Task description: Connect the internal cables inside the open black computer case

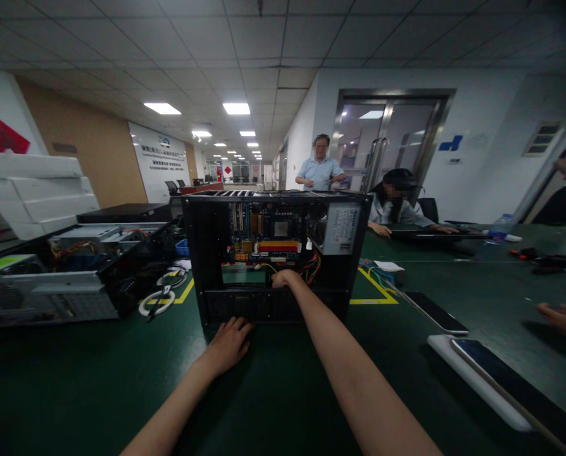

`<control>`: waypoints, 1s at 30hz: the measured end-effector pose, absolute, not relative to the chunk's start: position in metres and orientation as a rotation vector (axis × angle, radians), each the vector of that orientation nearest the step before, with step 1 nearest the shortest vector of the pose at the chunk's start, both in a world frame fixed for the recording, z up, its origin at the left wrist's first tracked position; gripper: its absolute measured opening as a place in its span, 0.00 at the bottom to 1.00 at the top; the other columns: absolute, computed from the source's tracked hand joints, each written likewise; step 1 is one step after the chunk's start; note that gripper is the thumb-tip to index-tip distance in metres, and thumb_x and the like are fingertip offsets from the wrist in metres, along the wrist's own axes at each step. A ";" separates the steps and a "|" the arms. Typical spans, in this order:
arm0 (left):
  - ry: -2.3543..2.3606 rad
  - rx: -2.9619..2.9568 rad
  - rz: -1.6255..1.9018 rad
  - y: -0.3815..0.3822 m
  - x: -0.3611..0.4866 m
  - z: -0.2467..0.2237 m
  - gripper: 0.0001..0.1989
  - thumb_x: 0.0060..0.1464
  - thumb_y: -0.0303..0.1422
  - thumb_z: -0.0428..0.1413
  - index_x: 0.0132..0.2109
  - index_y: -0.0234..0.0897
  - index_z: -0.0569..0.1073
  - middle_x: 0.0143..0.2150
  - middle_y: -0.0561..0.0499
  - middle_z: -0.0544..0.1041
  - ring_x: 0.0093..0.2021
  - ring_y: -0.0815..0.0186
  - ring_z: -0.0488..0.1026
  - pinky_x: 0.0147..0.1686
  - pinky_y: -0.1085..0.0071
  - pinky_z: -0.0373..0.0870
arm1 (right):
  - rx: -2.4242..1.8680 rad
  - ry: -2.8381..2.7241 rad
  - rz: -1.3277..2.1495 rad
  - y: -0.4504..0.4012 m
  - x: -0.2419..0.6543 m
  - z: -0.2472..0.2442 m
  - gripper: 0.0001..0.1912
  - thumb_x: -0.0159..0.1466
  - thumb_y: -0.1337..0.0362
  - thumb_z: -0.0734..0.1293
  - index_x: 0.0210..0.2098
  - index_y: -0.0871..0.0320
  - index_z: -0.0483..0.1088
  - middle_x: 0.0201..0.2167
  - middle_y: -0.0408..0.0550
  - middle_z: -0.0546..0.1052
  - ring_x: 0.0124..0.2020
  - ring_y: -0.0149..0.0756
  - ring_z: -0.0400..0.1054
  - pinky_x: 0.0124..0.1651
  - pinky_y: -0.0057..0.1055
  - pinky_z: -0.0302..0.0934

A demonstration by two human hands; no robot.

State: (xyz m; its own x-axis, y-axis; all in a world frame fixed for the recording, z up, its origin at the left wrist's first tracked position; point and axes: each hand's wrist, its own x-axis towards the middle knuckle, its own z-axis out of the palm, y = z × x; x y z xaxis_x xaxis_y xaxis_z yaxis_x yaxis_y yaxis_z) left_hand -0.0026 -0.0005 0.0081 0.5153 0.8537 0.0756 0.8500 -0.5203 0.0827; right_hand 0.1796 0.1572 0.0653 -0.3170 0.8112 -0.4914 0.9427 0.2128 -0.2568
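From the head camera: looking forward and down across a green table (264,399). Facing a black computer case (273,308), standing upright straight ahead between the table's left and right edges, turning its open side to the viewer and running its long axis left to right. Showing the right hand (285,278) inside the opening, just above the lower rail and close to the middle. Bending its fingers and partly hiding them, so giving no way of telling about a grip. Showing bundled wires (314,269) just right of that hand, a white plug (258,266) to its left, a circuit board (264,221) above it, and a power box (342,228) filling the upper right corner of the case. Resting the left hand (230,342) on the table, palm down, fingers loosely spread and holding nothing, at the near bottom edge of the case, left of its middle; leaving any contact there unclear. Placing the right hand deeper in, the left just outside and nearer the viewer. Including, toward the table's left edge, another opened computer (64,294); toward the right edge, a dark phone (520,386) overlapping a white slab (480,385).
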 end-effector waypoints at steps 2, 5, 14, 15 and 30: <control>1.524 2.702 0.173 0.000 -0.003 0.007 0.18 0.51 0.33 0.44 0.50 0.44 0.57 0.48 0.49 0.61 0.49 0.59 0.57 0.46 0.60 0.56 | 1.669 2.268 -0.865 0.157 0.181 0.064 0.03 0.48 0.70 0.63 0.24 0.63 0.67 0.21 0.47 0.71 0.26 0.36 0.67 0.30 0.32 0.61; 1.533 2.690 0.166 0.002 -0.004 0.004 0.19 0.50 0.33 0.44 0.51 0.45 0.57 0.49 0.49 0.60 0.50 0.60 0.56 0.47 0.60 0.55 | 1.747 2.292 -1.054 0.156 0.186 0.063 0.03 0.51 0.69 0.61 0.23 0.63 0.65 0.17 0.43 0.68 0.22 0.31 0.66 0.27 0.28 0.60; 1.519 2.703 0.173 -0.001 -0.003 0.008 0.18 0.50 0.32 0.44 0.51 0.44 0.58 0.49 0.49 0.61 0.49 0.60 0.56 0.46 0.61 0.56 | 2.017 2.077 -2.147 0.146 0.213 0.076 0.04 0.59 0.70 0.53 0.33 0.58 0.57 0.22 0.40 0.67 0.22 0.25 0.66 0.32 0.31 0.62; 1.518 2.703 0.171 -0.001 -0.002 0.009 0.19 0.50 0.32 0.44 0.51 0.44 0.58 0.49 0.49 0.61 0.49 0.60 0.57 0.46 0.61 0.56 | 2.033 2.026 -2.233 0.144 0.214 0.077 0.04 0.59 0.70 0.53 0.33 0.58 0.56 0.23 0.40 0.67 0.23 0.25 0.65 0.33 0.32 0.62; 1.535 2.687 0.178 -0.001 -0.002 0.007 0.17 0.51 0.33 0.44 0.50 0.45 0.58 0.49 0.49 0.61 0.49 0.60 0.56 0.46 0.60 0.55 | 2.213 1.472 -2.720 0.153 0.219 0.075 0.08 0.59 0.72 0.49 0.25 0.59 0.53 0.28 0.45 0.64 0.31 0.29 0.65 0.32 0.33 0.61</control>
State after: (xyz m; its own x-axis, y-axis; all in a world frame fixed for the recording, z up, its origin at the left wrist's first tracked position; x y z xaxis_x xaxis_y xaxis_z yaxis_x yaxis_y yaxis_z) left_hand -0.0021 -0.0006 0.0070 0.5032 0.8606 0.0785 0.8558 -0.5089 0.0932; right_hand 0.2190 0.1525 0.0749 -0.1831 0.8424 -0.5068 -0.0364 -0.5209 -0.8528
